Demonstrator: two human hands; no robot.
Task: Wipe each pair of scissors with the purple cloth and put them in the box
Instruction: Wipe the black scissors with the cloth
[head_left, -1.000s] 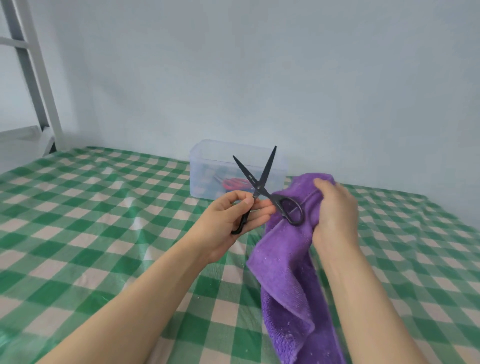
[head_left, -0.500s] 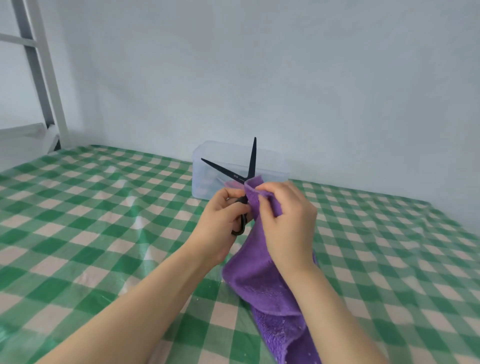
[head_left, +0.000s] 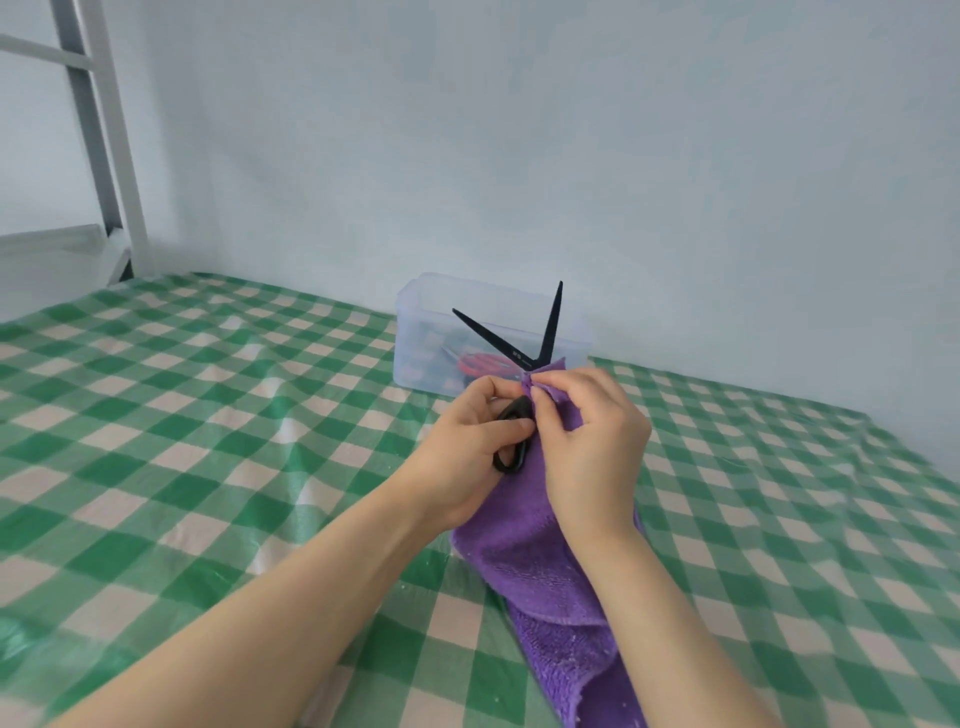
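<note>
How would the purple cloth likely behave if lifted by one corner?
Probably floppy: the purple fleecy cloth drapes and folds below the right hand pinching it. Likely light, since a fingertip pinch holds its top edge up. Its plush pile probably resists slipping.

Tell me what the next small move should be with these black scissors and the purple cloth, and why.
Probably slide the purple cloth up one blade toward its tip. The right hand pinches the cloth at the base of the open blades, the left hand grips the black scissors by a handle loop, and both blades stand bare above the cloth, so they look unwiped.
</note>
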